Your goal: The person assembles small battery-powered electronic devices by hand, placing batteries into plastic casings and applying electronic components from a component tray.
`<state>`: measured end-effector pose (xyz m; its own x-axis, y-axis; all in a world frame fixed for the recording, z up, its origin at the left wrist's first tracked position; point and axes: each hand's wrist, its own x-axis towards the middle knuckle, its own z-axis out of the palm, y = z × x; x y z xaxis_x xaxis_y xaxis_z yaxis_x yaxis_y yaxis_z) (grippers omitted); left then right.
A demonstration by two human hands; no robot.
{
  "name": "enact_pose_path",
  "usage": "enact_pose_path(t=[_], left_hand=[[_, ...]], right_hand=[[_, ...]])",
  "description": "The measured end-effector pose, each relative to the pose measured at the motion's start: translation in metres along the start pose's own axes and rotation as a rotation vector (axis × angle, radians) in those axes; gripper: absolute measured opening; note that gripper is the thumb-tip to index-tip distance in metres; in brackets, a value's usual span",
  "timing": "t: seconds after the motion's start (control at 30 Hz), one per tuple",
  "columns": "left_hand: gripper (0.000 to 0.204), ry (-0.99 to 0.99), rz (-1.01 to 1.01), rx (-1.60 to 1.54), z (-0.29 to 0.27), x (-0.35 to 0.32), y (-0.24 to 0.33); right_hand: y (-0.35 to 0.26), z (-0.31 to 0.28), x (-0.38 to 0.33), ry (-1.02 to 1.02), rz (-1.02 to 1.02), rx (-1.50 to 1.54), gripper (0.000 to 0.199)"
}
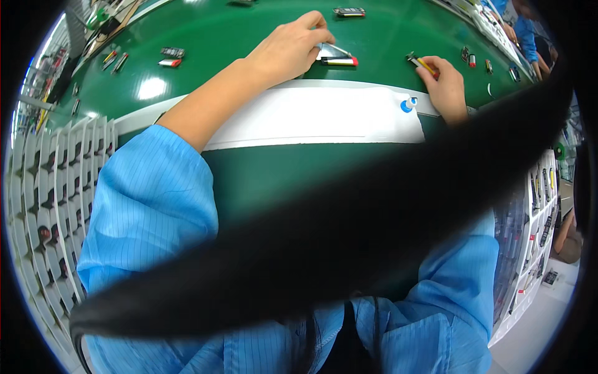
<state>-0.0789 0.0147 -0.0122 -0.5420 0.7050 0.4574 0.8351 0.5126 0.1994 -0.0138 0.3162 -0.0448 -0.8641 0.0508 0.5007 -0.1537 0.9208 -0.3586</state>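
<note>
At the upper middle of the green bench, my left hand [289,50] is closed in a pinch. Its fingertips meet at a thin pale strip [339,49], and what lies between them is too small to make out. Just below them lies a small white-and-black cylindrical part with a red end [339,61]. Further right, my right hand [445,87] pinches a small electronic part [413,58], dark at one end with a yellow-and-red body, between thumb and index finger. A white sheet [299,115] spreads over the bench between my forearms.
A small blue-and-white bottle-like item [408,105] stands at the sheet's right end. Small circuit parts [172,52] lie scattered at left, with others [468,57] at right. White slotted racks [56,206] flank both sides. A blurred black strap [324,237] hides much below. People sit at far right.
</note>
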Motion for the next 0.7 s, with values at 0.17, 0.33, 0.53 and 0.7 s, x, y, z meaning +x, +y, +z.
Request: enact_pose_path(t=[0.17,0.33,0.53,0.7], left_hand=[[0.024,-0.162,-0.340,-0.269,-0.001,0.009,0.007],[0.024,-0.262,-0.367,-0.005,0.005,0.028,-0.007],[0.021,0.067,-0.416,-0.388,-0.060,0.002,0.034],[0.027,0.178,-0.648,-1.462,-0.057,-0.048,0.036]], right_hand=[[0.030,-0.007,0.010,0.349,-0.012,-0.269,0.019],[-0.082,-0.014,-0.006,-0.071,0.070,0.475,0.015],[-0.171,0.010,-0.044,-0.189,-0.453,0.194,0.021],[-0.176,-0.005,-0.021,-0.381,-0.482,0.208,0.023]])
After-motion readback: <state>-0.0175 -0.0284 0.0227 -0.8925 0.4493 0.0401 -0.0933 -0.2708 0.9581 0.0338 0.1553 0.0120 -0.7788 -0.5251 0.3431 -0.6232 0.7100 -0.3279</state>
